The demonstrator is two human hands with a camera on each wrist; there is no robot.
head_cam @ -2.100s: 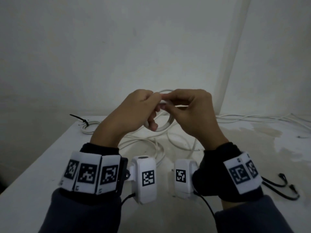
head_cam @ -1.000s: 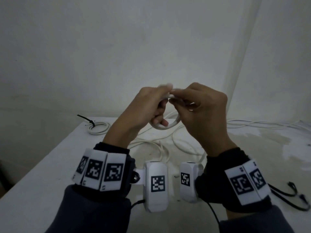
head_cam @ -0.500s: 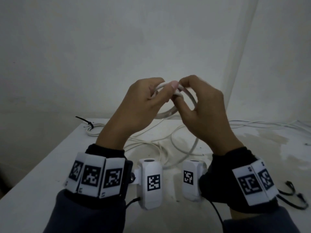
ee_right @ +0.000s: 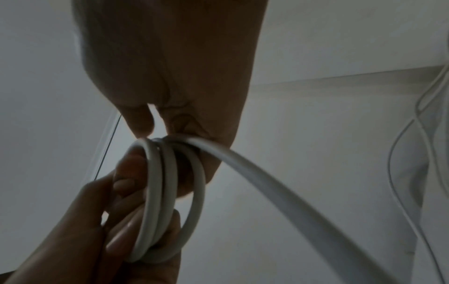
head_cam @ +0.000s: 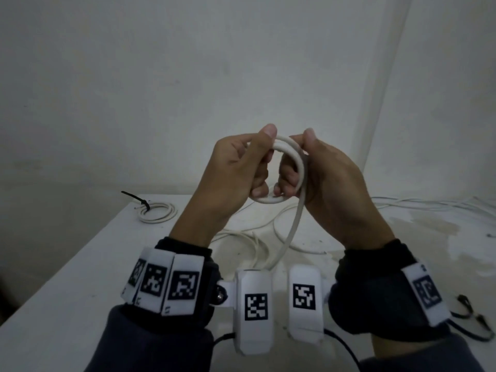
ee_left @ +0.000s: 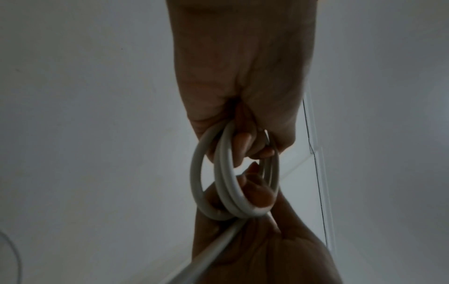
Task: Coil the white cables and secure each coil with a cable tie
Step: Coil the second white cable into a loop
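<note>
I hold a small coil of white cable [head_cam: 268, 201] up in front of me with both hands, above the white table [head_cam: 80, 291]. My left hand [head_cam: 255, 162] pinches the coil's left side, thumb on top and fingers through the ring. My right hand [head_cam: 303, 162] grips the right side, fingers curled round the loops. Three loops [ee_right: 157, 192] show in the right wrist view and the coil [ee_left: 226, 182] again in the left wrist view. The cable's loose tail [head_cam: 292, 226] hangs from the right hand down to the table.
A finished coil [head_cam: 158, 212] closed with a black cable tie [head_cam: 139, 201] lies at the table's far left corner. Loose white cable [head_cam: 257, 240] sprawls under my hands and more cable [head_cam: 429, 205] runs along the back right. Black cable ties [head_cam: 472, 318] lie at the right.
</note>
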